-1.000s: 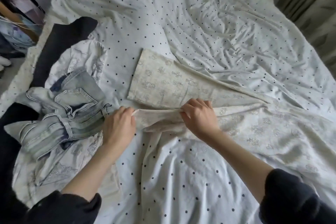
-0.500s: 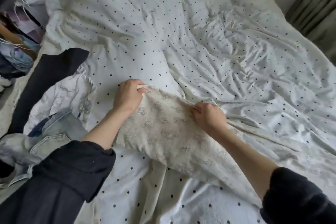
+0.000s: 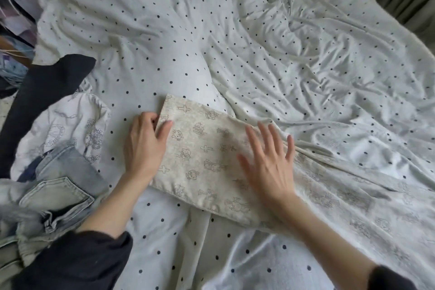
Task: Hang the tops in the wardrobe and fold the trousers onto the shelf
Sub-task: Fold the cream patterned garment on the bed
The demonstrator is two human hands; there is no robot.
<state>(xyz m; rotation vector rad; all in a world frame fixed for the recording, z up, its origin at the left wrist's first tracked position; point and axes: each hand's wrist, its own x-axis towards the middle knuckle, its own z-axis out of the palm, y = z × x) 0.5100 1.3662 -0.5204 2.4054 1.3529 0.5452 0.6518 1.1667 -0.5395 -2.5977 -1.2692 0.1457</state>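
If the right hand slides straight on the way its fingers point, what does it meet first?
Probably the far edge of the printed trousers, which the right hand lies flat on, and then the dotted duvet beyond. Nothing else shows in that line.

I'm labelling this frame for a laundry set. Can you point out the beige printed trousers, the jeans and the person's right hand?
Beige printed trousers [image 3: 200,162], head view, on the folded panel.
Jeans [image 3: 58,193], head view, on the back pocket.
Right hand [image 3: 270,167], head view, on its back.
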